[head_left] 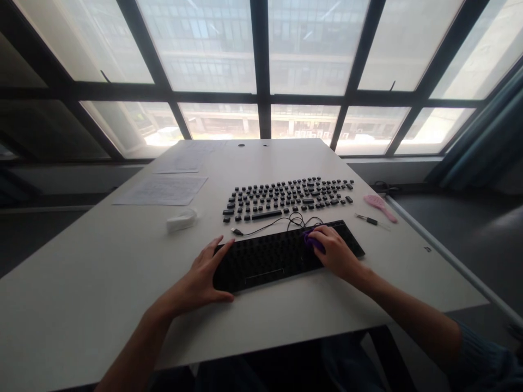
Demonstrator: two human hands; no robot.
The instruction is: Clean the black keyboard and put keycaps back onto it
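A black keyboard base without keycaps lies slightly tilted across the white table. My left hand rests against its left end, fingers spread, with the thumb along the near edge. In my right hand is a purple cloth, pressed on the right part of the base. Behind the base, loose black keycaps are laid out in rows, with a long spacebar cap in the nearest row. A black cable with a USB plug curls between the keycaps and the base.
A pink hairbrush and a small black-handled tool lie at the right. To the left are a white item and printed papers on the white table. Windows stand beyond the far edge.
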